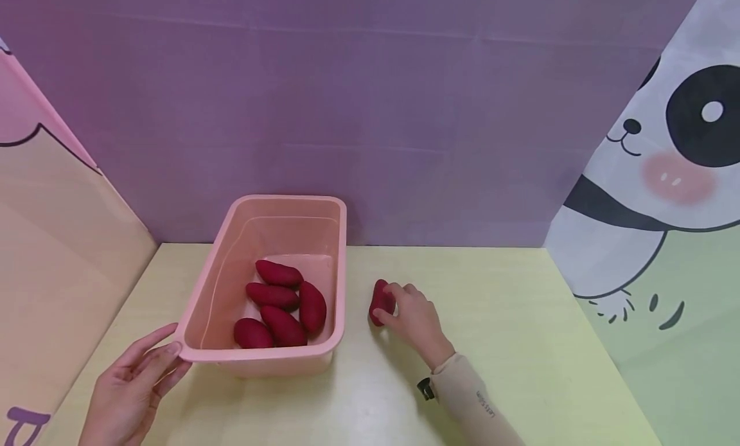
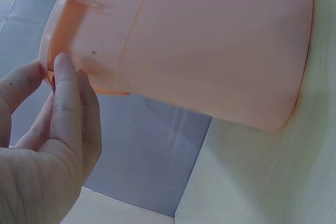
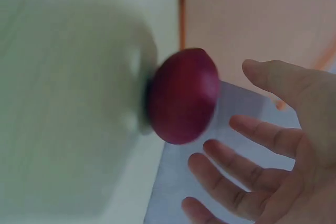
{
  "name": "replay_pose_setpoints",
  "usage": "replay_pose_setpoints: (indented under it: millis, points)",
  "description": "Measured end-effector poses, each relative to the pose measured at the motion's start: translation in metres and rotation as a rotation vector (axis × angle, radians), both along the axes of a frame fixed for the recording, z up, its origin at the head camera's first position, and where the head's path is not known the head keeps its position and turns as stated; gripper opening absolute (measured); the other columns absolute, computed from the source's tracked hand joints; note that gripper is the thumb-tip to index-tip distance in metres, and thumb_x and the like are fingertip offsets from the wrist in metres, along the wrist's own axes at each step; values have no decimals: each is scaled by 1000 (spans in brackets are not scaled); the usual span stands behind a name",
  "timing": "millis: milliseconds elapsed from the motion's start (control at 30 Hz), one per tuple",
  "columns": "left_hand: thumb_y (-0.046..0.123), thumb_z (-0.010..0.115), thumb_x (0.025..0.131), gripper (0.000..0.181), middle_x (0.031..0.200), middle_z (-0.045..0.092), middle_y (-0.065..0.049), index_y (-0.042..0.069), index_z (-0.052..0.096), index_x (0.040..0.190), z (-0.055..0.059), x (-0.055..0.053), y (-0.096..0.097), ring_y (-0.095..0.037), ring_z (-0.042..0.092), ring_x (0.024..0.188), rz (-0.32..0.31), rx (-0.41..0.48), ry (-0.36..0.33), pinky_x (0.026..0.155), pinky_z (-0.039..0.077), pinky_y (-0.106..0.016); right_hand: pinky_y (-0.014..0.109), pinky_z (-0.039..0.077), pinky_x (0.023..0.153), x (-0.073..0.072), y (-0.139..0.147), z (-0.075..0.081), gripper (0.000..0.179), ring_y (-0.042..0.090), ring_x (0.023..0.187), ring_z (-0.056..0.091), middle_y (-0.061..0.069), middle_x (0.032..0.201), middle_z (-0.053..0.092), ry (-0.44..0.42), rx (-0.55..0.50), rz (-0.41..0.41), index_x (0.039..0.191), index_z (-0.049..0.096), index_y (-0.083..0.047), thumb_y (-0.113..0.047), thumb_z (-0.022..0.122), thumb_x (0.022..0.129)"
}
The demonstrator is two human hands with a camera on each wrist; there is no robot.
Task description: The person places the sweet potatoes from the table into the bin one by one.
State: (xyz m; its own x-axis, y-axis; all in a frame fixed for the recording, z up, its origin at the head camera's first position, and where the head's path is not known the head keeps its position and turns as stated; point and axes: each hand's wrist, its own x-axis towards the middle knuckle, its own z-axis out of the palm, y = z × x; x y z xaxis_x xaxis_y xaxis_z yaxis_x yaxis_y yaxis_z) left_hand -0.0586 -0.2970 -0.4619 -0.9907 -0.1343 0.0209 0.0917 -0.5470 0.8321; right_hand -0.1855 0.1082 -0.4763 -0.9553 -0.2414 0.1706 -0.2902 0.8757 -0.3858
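A pink plastic bin [image 1: 341, 259] stands on the table, with several dark red sweet potatoes [image 1: 277, 296] lying in it. My left hand [image 1: 130, 385] pinches the bin's near left corner at the rim, thumb on one side and fingers under it, as the left wrist view shows up close. To the right of the bin, a single sweet potato [image 3: 184, 97] lies on the table. Over it reaches my right hand [image 1: 413, 321], fingers spread and thumb apart; in the right wrist view a gap shows between the fingertips and the sweet potato.
The pale wooden table [image 1: 491, 343] ends at a purple backdrop [image 1: 405, 124]. A panel with a cartoon panda [image 1: 665, 176] borders the right side, and a beige and pink panel [image 1: 52, 240] borders the left.
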Motion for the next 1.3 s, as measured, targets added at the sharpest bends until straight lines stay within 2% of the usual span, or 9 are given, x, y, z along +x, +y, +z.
replay_pose_setpoints:
  millis: [200,367,600,833,967,1300]
  points:
    - [-15,50,99,40,106,73,-12,3,66,131,0,0,1,-21,71,98,-5,2,8,86,59,-37,38,57,58,0,-5,-10,55,25,80,59,12,100,59,-17,38,-33,131,61,-13,-41,79,87]
    - [-15,50,99,40,106,73,-12,3,67,130,0,0,1,-21,71,97,-7,1,13,86,59,-38,37,58,59,-1,-7,-14,60,25,79,59,15,103,59,-33,28,-28,137,58,-14,-38,80,86]
    - [-14,50,99,39,106,73,-12,3,67,130,0,0,2,-21,72,96,-7,-15,19,86,58,-38,38,59,63,-2,-4,-16,56,24,81,60,15,105,61,-63,12,-30,135,56,-9,-28,77,87]
    - [-14,51,99,40,105,73,-11,4,67,130,-1,0,1,-21,71,96,5,-8,0,85,59,-37,41,59,70,-5,-2,-20,58,26,87,61,14,106,63,-96,8,-60,133,55,-2,-31,76,87]
    - [-13,51,99,39,105,73,-11,5,68,129,-1,0,1,-21,72,96,8,-15,-13,84,59,-36,40,58,69,-7,-2,-22,53,24,84,60,11,101,64,-114,-14,-77,129,58,-3,-30,76,86]
    - [-14,51,99,40,106,73,-12,4,67,130,0,0,0,-21,71,98,4,-6,-2,85,59,-37,45,56,64,-9,0,-22,46,29,86,59,11,99,65,-67,-40,-98,124,62,-8,-26,76,84]
